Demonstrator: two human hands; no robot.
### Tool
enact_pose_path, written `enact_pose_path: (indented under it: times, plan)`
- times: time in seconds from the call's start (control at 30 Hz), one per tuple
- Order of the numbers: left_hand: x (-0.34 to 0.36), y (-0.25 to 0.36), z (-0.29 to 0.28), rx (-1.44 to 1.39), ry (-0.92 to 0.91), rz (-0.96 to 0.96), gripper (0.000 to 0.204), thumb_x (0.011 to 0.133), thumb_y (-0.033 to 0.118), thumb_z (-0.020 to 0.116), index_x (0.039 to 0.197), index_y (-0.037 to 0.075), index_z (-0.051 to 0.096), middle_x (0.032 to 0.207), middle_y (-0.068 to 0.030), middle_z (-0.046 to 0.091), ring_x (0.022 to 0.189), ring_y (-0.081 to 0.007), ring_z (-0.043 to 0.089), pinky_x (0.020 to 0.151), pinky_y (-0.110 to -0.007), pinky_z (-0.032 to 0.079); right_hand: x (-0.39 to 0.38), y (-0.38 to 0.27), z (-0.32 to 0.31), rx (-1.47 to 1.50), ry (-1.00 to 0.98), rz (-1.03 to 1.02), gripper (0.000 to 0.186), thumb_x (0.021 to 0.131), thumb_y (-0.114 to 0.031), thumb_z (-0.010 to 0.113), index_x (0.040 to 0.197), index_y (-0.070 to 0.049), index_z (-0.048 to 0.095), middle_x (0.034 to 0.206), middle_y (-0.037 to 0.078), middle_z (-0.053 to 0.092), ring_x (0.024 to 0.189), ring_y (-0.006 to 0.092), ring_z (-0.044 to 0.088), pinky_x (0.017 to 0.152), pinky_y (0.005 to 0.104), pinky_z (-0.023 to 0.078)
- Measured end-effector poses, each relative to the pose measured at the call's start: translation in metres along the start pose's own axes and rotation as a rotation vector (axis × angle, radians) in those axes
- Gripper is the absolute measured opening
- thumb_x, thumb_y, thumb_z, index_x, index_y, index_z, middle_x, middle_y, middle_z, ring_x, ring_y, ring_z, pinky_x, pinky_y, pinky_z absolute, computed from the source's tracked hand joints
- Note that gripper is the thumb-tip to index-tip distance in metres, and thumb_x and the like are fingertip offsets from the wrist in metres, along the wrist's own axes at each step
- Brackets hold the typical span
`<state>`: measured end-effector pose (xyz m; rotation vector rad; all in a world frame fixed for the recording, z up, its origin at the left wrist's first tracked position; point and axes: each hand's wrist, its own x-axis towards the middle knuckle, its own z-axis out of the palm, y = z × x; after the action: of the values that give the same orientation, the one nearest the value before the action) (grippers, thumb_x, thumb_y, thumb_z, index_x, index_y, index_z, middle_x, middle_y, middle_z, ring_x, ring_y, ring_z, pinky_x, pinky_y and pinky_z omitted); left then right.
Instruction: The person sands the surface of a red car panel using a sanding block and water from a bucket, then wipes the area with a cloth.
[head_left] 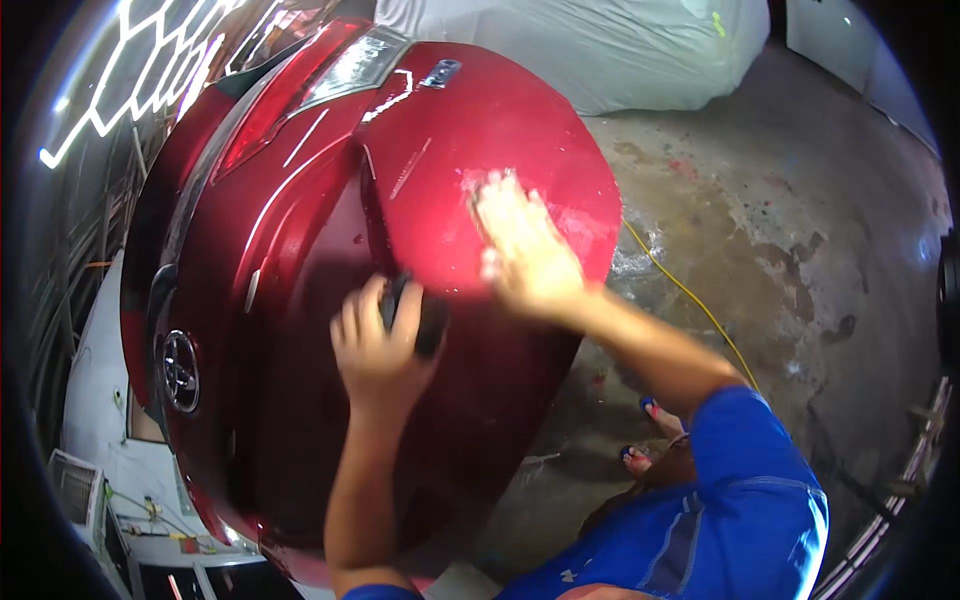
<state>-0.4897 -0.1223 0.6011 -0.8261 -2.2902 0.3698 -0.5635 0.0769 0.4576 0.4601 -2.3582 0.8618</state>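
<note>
A dark red car's rear end [300, 400] fills the middle, with its bumper corner [520, 120] on the right. My left hand [380, 325] is wrapped round a black work lamp [430, 325] held close to the bumper. From there a bright glow spreads over the paint ahead. My right hand [520, 240] lies flat on the lit bumper, fingers stretched out and slightly blurred by motion. Whitish, wet-looking marks show in the paint around its fingertips. Whether anything thin is under the palm is hidden.
Behind the car stands a bulky shape under a translucent plastic sheet [580, 50]. A yellow cable [690, 292] runs across the stained concrete floor [800, 200] at right. Bright hexagonal lights [125, 80] hang at upper left. My sandalled feet [655, 440] stand beside the bumper.
</note>
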Motion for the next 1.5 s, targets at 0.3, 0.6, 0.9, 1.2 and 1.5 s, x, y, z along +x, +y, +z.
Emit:
enact_pose_path:
  times: [0.3,0.6,0.9,1.2,1.5]
  plan:
    - [-0.241,0.026,-0.122,0.208,0.032,-0.569,0.048,0.088,0.027,0.086,0.127,0.007,0.065,0.131,-0.0257,0.061,0.120,-0.0445,0.062,0.099,-0.056,0.053,0.052,0.004,0.009,-0.194,0.002,-0.212,0.068,0.109,-0.042,0.041,0.166,-0.005,0.033,0.176,0.025,0.023,0.166,0.0409,0.016,0.132,0.0609,0.015]
    - [-0.264,0.030,-0.113,0.374,0.156,-0.590,0.046,0.094,0.020,0.080,0.131,0.003,0.059,0.132,-0.0275,0.060,0.119,-0.0447,0.062,0.099,-0.059,0.053,0.065,-0.033,-0.021,0.081,-0.130,-0.317,0.084,0.103,-0.052,0.055,0.166,-0.001,0.033,0.174,0.028,0.026,0.163,0.0463,0.021,0.130,0.0651,0.012]
    - [-0.266,0.032,-0.101,0.420,0.208,-0.617,0.051,0.091,0.026,0.081,0.132,0.009,0.057,0.131,-0.0255,0.057,0.119,-0.0435,0.061,0.095,-0.060,0.055,0.087,-0.030,-0.027,0.129,-0.047,-0.402,0.105,0.097,-0.077,0.052,0.165,0.001,0.034,0.172,0.028,0.029,0.161,0.0490,0.025,0.131,0.0635,0.015]
    - [-0.261,0.034,-0.102,0.452,0.197,-0.637,0.049,0.093,0.030,0.080,0.131,0.010,0.057,0.130,-0.0239,0.057,0.117,-0.0417,0.063,0.093,-0.058,0.057,0.103,-0.044,-0.032,0.084,-0.097,-0.321,0.100,0.100,-0.072,0.053,0.162,0.004,0.036,0.171,0.030,0.032,0.161,0.0512,0.021,0.132,0.0627,0.014]
    - [-0.261,0.032,-0.105,0.452,0.190,-0.605,0.048,0.094,0.031,0.081,0.130,0.009,0.057,0.130,-0.0234,0.058,0.116,-0.0409,0.064,0.093,-0.057,0.057,0.154,-0.042,-0.037,0.107,0.038,-0.326,0.081,0.108,-0.064,0.042,0.156,0.001,0.046,0.163,0.025,0.047,0.156,0.0491,0.033,0.129,0.0675,0.014]
